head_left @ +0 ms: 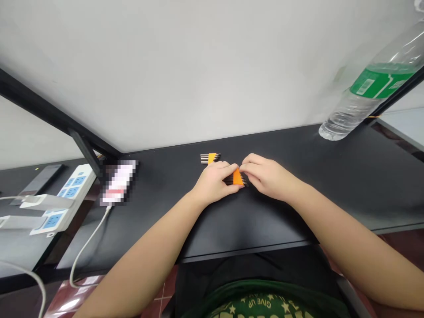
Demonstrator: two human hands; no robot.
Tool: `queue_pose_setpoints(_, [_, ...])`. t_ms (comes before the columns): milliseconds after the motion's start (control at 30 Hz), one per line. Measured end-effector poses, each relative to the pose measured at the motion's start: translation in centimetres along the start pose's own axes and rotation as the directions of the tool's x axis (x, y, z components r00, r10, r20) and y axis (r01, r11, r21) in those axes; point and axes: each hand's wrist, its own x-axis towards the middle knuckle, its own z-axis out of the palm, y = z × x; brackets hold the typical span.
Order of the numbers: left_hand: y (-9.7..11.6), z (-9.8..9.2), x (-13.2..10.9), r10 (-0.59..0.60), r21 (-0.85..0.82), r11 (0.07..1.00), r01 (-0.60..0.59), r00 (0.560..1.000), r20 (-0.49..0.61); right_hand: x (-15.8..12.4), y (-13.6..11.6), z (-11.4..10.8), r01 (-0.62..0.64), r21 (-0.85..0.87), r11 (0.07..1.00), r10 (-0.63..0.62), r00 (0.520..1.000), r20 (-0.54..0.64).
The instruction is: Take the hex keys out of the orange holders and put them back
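On the black desk in front of me lies an orange card (237,176) with a row of thin dark pins through it, which look like hairpins. My left hand (217,180) grips it from the left, index finger along its top and thumb along its bottom edge. The fingers of my right hand (265,174) are pinched together at the card's upper right corner, hiding some pin ends. Just beyond my left hand rests a second orange card of hairpins (212,157), partly covered by that hand.
A black desk (159,176) runs along a pale wall. To the left are a blurred-out phone (118,183) on a white cable and a white power strip (71,194) with plugs. A large water bottle (361,101) with a green label stands at the back right.
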Motion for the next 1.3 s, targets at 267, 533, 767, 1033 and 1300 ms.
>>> queue_pose_setpoints(267, [0.2,0.3,0.2,0.173,-0.067,0.98,-0.187,0.97,-0.172,0.7,1.0,0.7,-0.283,0.757,0.589,0.356,0.932,0.072])
queue_pose_setpoints(533, [0.4,0.3,0.1,0.064,-0.029,0.997,-0.068,0.99,-0.125,1.1,1.2,1.7,-0.455,0.833,0.314,0.429,0.851,0.303])
queue_pose_setpoints(767, [0.2,0.7,0.2,-0.072,0.023,0.997,0.071,0.995,0.071,1.0,1.6,1.9,-0.558,0.487,0.672,0.52,0.824,0.226])
queue_pose_setpoints(1033, [-3.8,-1.9,0.1,-0.378,0.202,0.907,0.37,0.926,0.002,0.4,6.7,-0.7,-0.725,0.049,0.687,0.723,0.689,0.052])
queue_pose_setpoints(1300, [-5.0,-2.3,0.0,-0.475,0.193,0.868,0.458,0.878,0.056,-0.3,9.1,-1.0,-0.718,-0.14,0.682,0.707,0.696,-0.126])
